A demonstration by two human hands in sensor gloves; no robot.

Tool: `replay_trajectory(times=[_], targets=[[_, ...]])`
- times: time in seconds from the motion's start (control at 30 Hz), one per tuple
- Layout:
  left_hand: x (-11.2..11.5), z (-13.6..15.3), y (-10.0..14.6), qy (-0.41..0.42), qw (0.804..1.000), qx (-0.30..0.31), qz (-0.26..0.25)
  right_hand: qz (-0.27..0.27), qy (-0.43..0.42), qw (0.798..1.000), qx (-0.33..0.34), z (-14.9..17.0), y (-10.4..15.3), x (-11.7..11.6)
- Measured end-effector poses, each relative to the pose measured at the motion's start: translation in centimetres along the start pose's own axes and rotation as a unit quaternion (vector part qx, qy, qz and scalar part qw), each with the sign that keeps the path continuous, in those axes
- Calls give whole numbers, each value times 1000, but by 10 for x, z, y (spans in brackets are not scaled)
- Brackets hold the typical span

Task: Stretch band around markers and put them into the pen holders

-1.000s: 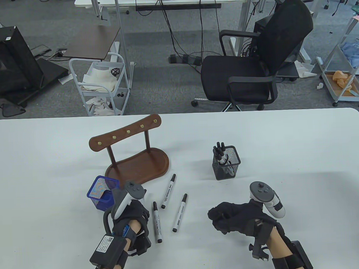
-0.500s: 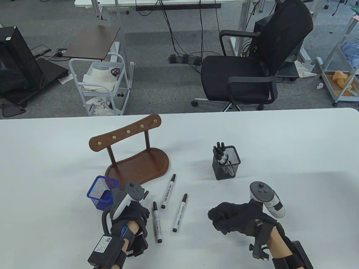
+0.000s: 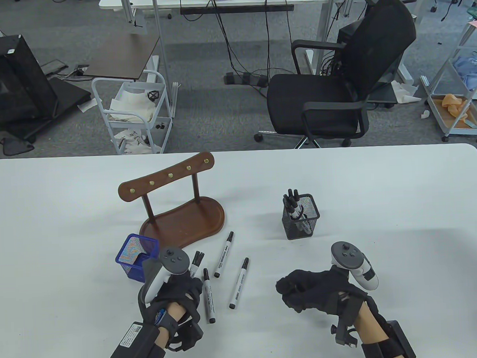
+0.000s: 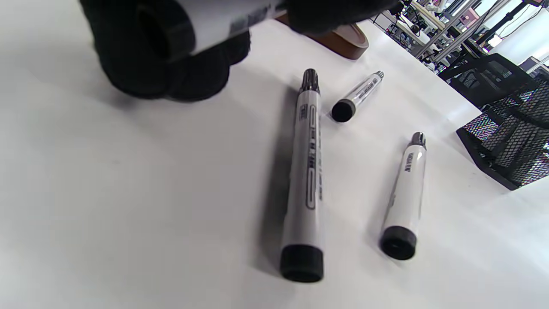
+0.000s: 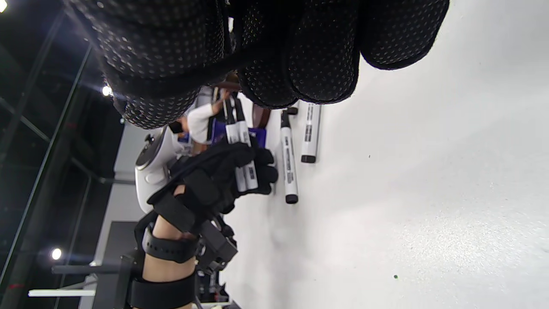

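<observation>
1. Lying on a white table (image 3: 381, 188) in an office, beside the wooden stand (image 3: 176, 213): three loose markers (image 3: 239, 283).
2. Left hand (image 3: 180, 292) gripping two markers (image 5: 241, 141); right hand (image 3: 306, 288) curling, apparently holding nothing.
3. Showing label print, too blurred for reading.

Held markers (image 3: 195, 264): two white-barrelled markers with black caps, gripped side by side in the left hand (image 3: 180, 294), caps pointing to the far side, lifted off the table.
Loose markers (image 3: 208, 295): three of the same kind lying flat on the white table just right of the left hand, apart from one another, caps toward the far side; nearest one at left, one at centre (image 3: 224, 254) farther off, one at right (image 3: 239, 283).
Black pen holder (image 3: 301, 217): square mesh cup, upright, right of centre, holding a bunch of markers (image 3: 293, 204) standing caps up.
Blue pen holder (image 3: 136, 256): square mesh cup, upright at near left, just beyond the left hand.
Band: cannot be made out.
</observation>
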State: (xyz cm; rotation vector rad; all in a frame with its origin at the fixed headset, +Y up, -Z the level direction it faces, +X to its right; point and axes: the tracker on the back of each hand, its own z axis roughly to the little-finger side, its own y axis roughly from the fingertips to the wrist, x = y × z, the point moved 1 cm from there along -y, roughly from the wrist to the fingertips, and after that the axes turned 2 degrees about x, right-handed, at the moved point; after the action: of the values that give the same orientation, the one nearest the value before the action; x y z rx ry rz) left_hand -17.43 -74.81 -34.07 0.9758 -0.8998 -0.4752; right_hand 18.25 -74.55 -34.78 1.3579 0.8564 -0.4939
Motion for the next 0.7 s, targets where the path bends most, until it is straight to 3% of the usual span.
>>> replay_trajectory(times=[0.7], targets=[[23, -9, 4, 57, 998, 18, 33, -4, -1, 1000, -1, 0, -1, -1]])
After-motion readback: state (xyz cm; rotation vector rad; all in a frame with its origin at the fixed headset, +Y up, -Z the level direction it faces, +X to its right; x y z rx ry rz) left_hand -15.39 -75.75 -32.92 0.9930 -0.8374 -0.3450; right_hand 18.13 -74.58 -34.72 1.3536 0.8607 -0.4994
